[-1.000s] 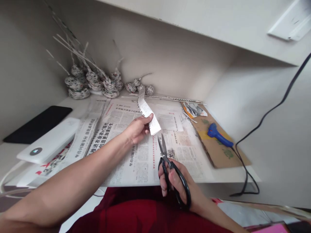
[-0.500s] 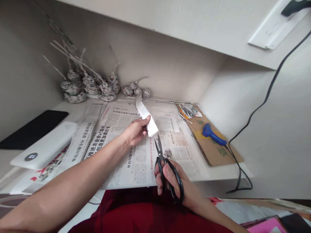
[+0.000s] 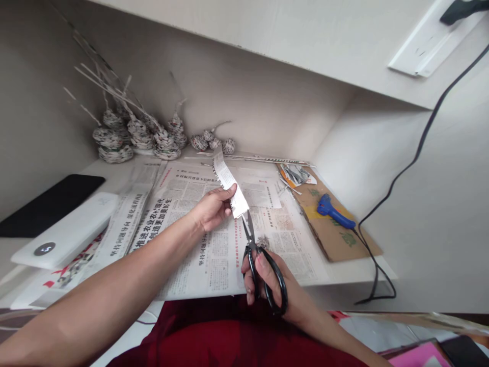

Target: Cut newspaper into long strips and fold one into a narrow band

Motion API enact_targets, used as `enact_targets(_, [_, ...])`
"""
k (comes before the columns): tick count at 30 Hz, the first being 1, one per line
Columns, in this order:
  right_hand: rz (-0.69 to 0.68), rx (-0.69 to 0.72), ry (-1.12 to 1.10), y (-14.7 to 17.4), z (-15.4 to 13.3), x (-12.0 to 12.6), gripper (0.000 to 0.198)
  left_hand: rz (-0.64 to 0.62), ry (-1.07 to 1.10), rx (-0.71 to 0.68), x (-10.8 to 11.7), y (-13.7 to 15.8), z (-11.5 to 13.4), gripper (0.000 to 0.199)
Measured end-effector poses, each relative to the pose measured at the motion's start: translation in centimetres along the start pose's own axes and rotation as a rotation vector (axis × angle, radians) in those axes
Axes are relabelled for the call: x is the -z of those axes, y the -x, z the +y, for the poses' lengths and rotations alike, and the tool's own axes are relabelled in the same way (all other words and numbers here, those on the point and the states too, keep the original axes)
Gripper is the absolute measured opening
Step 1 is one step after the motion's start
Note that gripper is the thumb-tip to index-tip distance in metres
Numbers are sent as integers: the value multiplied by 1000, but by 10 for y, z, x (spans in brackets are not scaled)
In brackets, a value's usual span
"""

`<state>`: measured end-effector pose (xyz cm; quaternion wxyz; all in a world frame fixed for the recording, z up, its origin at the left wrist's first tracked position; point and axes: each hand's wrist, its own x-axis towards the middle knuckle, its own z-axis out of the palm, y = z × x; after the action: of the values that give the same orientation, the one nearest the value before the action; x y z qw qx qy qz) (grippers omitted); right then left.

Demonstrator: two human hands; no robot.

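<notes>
My left hand (image 3: 217, 208) pinches a folded strip of newspaper (image 3: 225, 176) between thumb and fingers, its far end rising away and its near end pointing toward me. In my right hand (image 3: 263, 275) is a pair of black-handled scissors (image 3: 250, 242), the fingers through the loops. The scissors' blades are slightly apart, with their tips at the near edge of the strip. Beneath both hands lie spread newspaper sheets (image 3: 183, 270) with printed columns.
Several woven paper gourds (image 3: 139, 135) stand at the back left, with small woven balls (image 3: 229, 146) beside them. A blue glue gun (image 3: 336, 211) rests on cardboard (image 3: 344, 244) at right, its black cord trailing. A white device (image 3: 69, 229) and a black pad (image 3: 49, 204) lie left.
The scissors have moved slightly up, bringing their blade tips to the strip's near end. The left hand keeps its hold on the strip, almost unmoved.
</notes>
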<state>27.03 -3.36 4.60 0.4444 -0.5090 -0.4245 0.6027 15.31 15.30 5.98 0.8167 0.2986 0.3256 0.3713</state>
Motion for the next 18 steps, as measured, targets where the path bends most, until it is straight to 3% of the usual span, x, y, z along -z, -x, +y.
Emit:
enact_targets(10, [67, -9, -150, -3, -3, 3, 67, -101, -47, 55, 3, 3, -4, 3])
enact_targets(15, [75, -24, -175, -3, -1, 4, 70, -176, -64, 88, 4, 6, -7, 32])
enact_targets(18, [74, -34, -169, -5, -1, 6, 72, -214, -80, 119, 4, 7, -11, 40])
